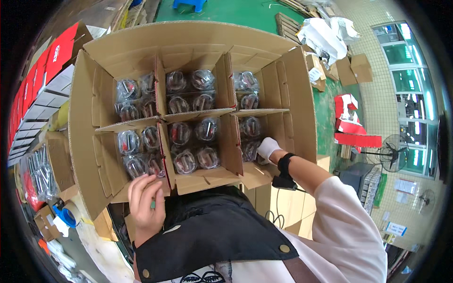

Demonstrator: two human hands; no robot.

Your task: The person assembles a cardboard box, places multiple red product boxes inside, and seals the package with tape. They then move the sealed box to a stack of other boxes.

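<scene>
A large open cardboard box (193,45) stands in front of me, split by cardboard dividers into six cells. Each cell holds clear bagged round items with red and dark parts (188,146). My left hand (146,203) rests on the box's near edge by the front left cell and seems to pinch a small green object. My right hand (268,148), in a white glove with a black wrist strap, reaches down into the front right cell among the bagged items (250,137) there. Whether it grips one is hidden.
Red and white flat cartons (42,80) are stacked at the left. A blue tape roll (66,216) lies lower left beside bagged metal parts (40,174). Loose cardboard and white wrapping (325,37) sit at the upper right, a floor fan (391,155) at the right.
</scene>
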